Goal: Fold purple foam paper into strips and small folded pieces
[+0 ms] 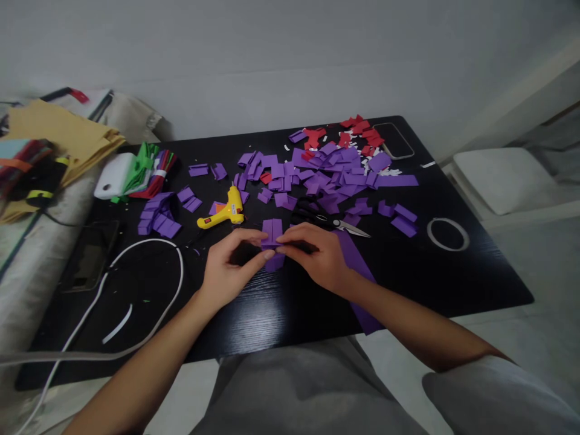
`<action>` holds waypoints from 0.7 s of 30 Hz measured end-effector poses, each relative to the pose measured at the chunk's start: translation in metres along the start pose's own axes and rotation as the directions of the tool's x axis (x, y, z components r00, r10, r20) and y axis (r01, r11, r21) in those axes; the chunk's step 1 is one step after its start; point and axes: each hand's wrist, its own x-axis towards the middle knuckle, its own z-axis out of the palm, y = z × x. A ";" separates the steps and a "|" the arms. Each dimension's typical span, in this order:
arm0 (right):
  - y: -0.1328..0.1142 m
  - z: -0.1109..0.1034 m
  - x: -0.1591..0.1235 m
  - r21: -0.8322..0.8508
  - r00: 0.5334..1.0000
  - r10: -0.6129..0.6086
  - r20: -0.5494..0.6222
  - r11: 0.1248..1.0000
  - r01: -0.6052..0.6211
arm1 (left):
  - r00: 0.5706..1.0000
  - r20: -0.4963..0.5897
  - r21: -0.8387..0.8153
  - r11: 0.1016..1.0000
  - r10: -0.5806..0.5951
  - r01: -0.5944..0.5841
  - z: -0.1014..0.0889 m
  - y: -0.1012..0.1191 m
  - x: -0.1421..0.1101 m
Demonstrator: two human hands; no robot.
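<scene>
Between my two hands, near the front middle of the black table, is a folded purple paper piece with creased flaps. My left hand pinches its left side between thumb and fingers. From the other side, my right hand grips it with thumb and forefinger. Just beyond my left hand lies a yellow glue gun. Scissors with black handles rest past my right hand, blades pointing right. A long purple paper strip runs partly under my right wrist.
A heap of folded purple pieces covers the back middle, with red scraps behind. A white cable loops at left near a dark phone. Bundled paper strips lie back left. A tape ring is at right.
</scene>
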 end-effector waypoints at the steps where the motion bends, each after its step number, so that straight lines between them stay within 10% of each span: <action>1: 0.000 0.000 0.000 0.013 0.999 0.035 -0.007 0.999 -0.035 | 1.000 0.003 0.020 1.000 0.011 -0.011 -0.001 -0.001 0.000; 21: -0.006 -0.001 0.001 -0.010 0.986 0.161 0.030 0.987 -0.161 | 0.986 0.025 0.125 0.978 0.166 -0.168 -0.003 0.003 0.006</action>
